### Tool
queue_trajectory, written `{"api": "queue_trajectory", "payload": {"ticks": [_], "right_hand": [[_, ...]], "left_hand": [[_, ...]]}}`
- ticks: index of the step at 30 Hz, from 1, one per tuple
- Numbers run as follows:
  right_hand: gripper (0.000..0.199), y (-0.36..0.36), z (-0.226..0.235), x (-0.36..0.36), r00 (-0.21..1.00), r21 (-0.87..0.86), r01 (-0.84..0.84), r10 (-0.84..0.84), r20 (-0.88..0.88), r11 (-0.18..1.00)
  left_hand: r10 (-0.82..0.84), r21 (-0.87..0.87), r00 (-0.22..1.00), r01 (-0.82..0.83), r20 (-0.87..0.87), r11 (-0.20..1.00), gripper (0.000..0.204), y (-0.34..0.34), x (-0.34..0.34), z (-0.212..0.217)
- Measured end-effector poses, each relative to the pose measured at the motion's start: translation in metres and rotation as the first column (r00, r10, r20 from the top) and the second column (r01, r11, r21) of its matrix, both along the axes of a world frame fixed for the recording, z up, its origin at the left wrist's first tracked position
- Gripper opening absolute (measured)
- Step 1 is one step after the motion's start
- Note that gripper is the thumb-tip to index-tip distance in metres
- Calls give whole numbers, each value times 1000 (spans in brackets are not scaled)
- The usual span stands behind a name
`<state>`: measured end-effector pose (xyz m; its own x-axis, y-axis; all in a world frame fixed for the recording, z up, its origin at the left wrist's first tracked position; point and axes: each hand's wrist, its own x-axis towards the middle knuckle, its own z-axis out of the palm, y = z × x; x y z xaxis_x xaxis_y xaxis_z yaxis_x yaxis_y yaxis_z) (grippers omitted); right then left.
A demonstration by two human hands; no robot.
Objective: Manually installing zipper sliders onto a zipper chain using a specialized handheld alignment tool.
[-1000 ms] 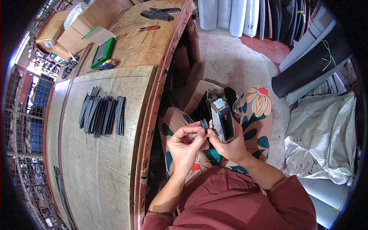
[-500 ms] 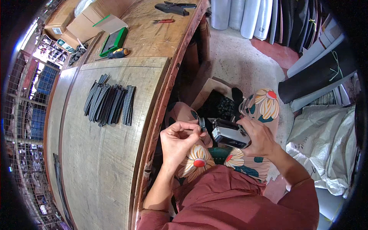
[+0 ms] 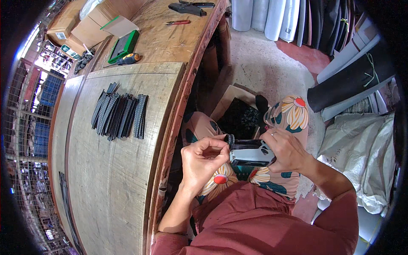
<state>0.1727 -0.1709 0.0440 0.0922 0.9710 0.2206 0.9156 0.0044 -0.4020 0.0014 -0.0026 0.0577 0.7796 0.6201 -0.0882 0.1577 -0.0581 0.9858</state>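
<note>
Above my lap, my left hand (image 3: 203, 158) pinches a dark strip bent into a small loop (image 3: 230, 139), its ends pressed between thumb and fingers. From the other side, my right hand (image 3: 284, 149) grips a grey-and-black stapler (image 3: 251, 155) held level. The stapler's front end meets the strip near my left fingertips; whether its jaw is around the strip, I cannot tell. On the wooden table to the left lies a pile of dark studded strips (image 3: 119, 115).
Beyond the pile are a screwdriver (image 3: 128, 59), a green box (image 3: 125, 47), red-handled snips (image 3: 177, 22) and a black tool (image 3: 188, 8). An open carton (image 3: 227, 100) holding dark pieces stands past my knees. Material rolls (image 3: 278, 21) and a white sack (image 3: 357, 157) lie right.
The stapler has swung from tilted to level and come left against the loop. My left hand has moved slightly right, still pinching the strip. The whole view has shifted a little.
</note>
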Motion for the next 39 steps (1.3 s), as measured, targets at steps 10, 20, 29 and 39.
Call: {"api": "queue_trajectory", "payload": {"ticks": [10,20,29,39], "right_hand": [[48,0,-1,0,1000,-12,-16,16,4,1000],[46,-8,-15,-7,973,-52,76,-85,-214,996],[44,3,-6,-85,172,-70,216,-109,-979,974],[41,17,-16,-91,49,-82,329,-104,-993,941]], "left_hand": [[-56,134,997,62,-53,989,9,1,-1,7],[14,-280,997,9,78,960,14,12,-2,4],[85,-903,963,208,257,375,54,-62,12,-68],[244,-890,939,114,241,441,65,-75,19,-62]]}}
